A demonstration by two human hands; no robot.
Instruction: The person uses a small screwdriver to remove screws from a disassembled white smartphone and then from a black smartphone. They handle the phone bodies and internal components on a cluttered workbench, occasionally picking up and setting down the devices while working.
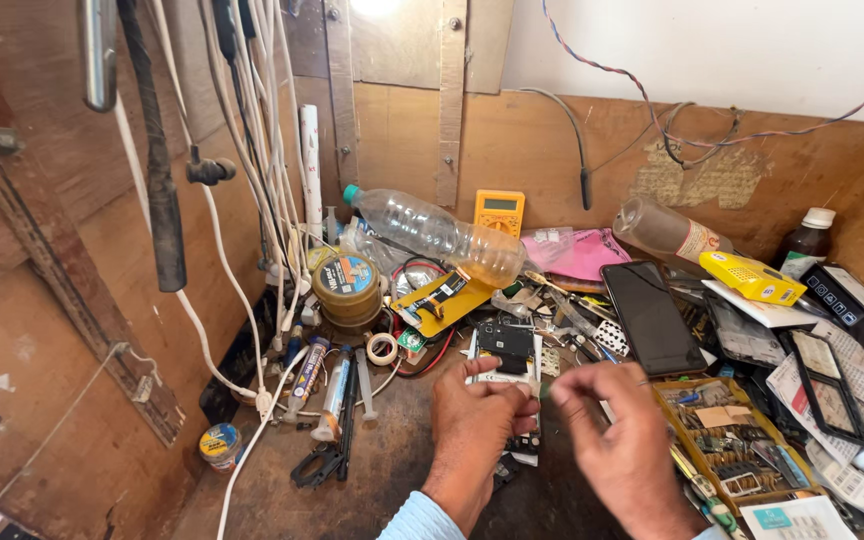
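Low in the middle of the frame, the left hand (pixel 474 425) lies knuckles-up on an opened phone (pixel 507 365) with its back cover off, the dark board showing above the fingers; its grip is curled down against the phone's lower part, pinning it to the cluttered desk (pixel 392 470). Just to the right, the right hand (pixel 617 440) hangs a little above the desk with thumb and forefinger pinched narrow near the left hand's knuckles; whether something tiny sits in that pinch cannot be told.

Above the phone, a clear plastic bottle (pixel 432 232) lies tilted on its side, and behind it a yellow multimeter (pixel 499 210) leans on the wooden wall. A round tin (pixel 347 285) sits left of centre, with a small roll of tape (pixel 382 348) below it and syringe-like tubes (pixel 335 392) beside dark tweezers or cutters (pixel 320 462). Right of centre a black smartphone (pixel 652 318) lies face up, near a yellow box (pixel 752 277) and a brown bottle (pixel 805 243). A parts tray (pixel 727 440) sits at lower right. White cables (pixel 252 120) hang at upper left
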